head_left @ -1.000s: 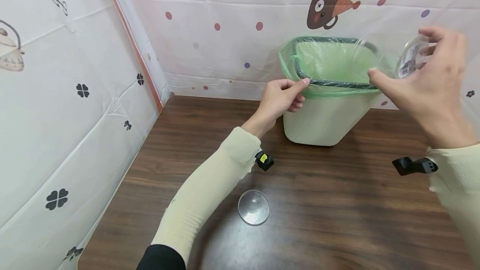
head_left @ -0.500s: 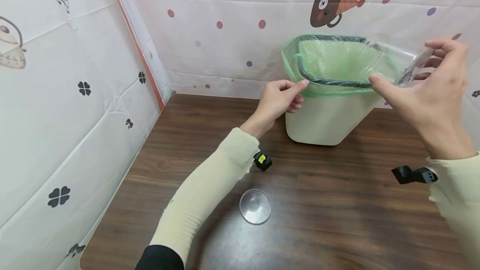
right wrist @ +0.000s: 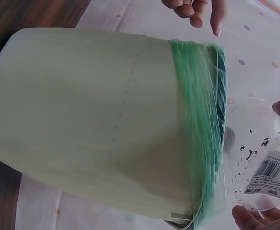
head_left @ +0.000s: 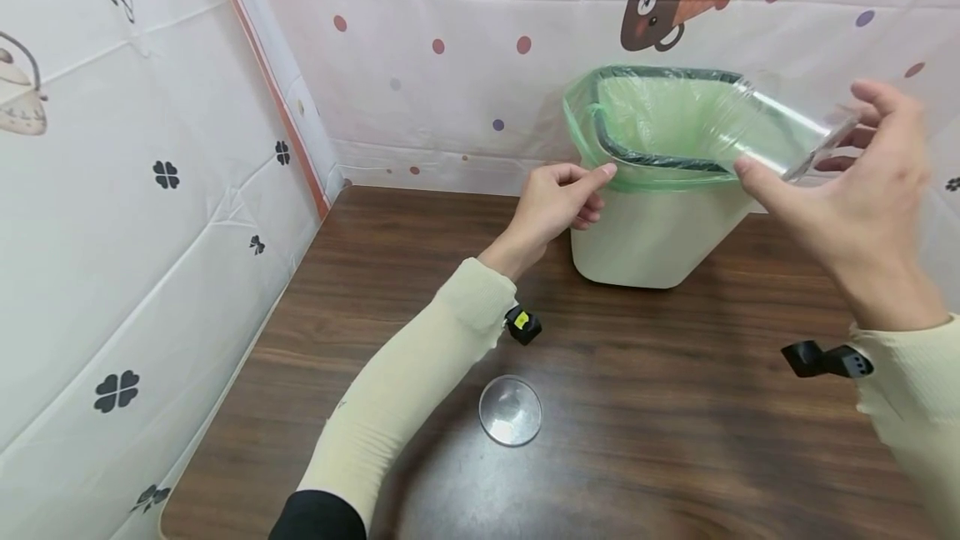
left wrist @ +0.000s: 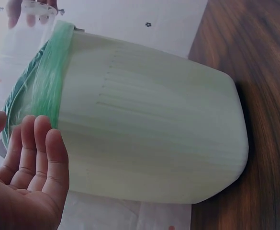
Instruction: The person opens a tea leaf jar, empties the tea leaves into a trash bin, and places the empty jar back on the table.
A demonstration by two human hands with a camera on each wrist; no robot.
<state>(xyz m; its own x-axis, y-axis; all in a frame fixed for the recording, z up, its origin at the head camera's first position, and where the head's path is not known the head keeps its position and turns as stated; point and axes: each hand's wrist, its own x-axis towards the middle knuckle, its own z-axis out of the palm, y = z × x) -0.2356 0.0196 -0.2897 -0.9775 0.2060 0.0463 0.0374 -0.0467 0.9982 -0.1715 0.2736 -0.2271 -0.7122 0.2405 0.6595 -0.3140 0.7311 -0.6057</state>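
A pale green bin (head_left: 652, 244) stands upright against the back wall, lined with a green plastic bag (head_left: 675, 183) folded over its rim. My right hand (head_left: 870, 190) grips a clear jar (head_left: 787, 133) by its base end, thumb below and fingers behind. The jar lies tilted with its other end over the bin's right side. In the right wrist view, the jar's base (right wrist: 269, 177) carries a white barcode label, with small dark specks beside it. Beside the bin's left front rim is my left hand (head_left: 558, 198), fingers relaxed, with a gap between thumb and fingers in the left wrist view.
A round clear disc (head_left: 510, 411), like a lid, lies on the brown wooden table (head_left: 637, 457) near my left forearm. Printed white sheets (head_left: 420, 98) cover the walls at the back and left. Small cameras sit on both wrists.
My right hand has tipped the jar from its base facing me to lying sideways over the bin, lowering slightly. My left hand stays by the rim.
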